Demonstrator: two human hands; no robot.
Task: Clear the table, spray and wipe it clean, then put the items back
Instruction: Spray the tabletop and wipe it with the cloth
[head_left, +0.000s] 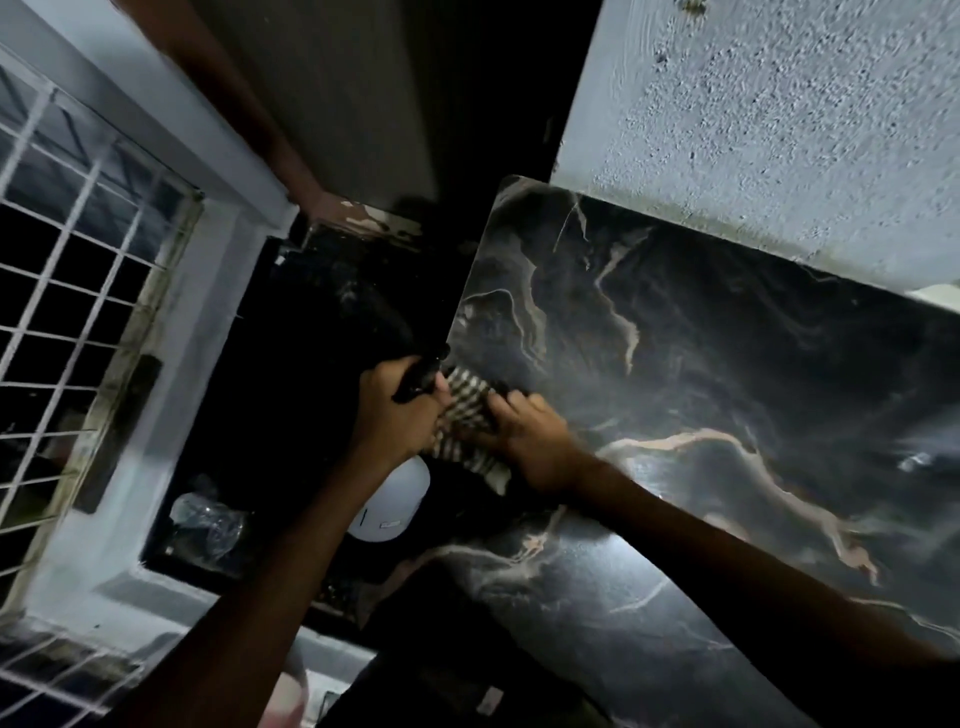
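Observation:
A dark marbled table top (727, 374) with pale veins fills the right half of the view. At its left edge my right hand (524, 441) presses a checked cloth (467, 410) against the surface. My left hand (400, 410) is just beside it, off the table's edge, closed around a dark object (423, 376) that looks like a spray trigger; most of that object is hidden in shadow. A white rounded bottle body (392, 504) shows below my left wrist.
A window with a white grille (67, 312) runs along the left. Its dark sill holds a crumpled clear plastic bag (208, 519). A rough white wall (779, 130) borders the table at the back. The gap between sill and table is dark.

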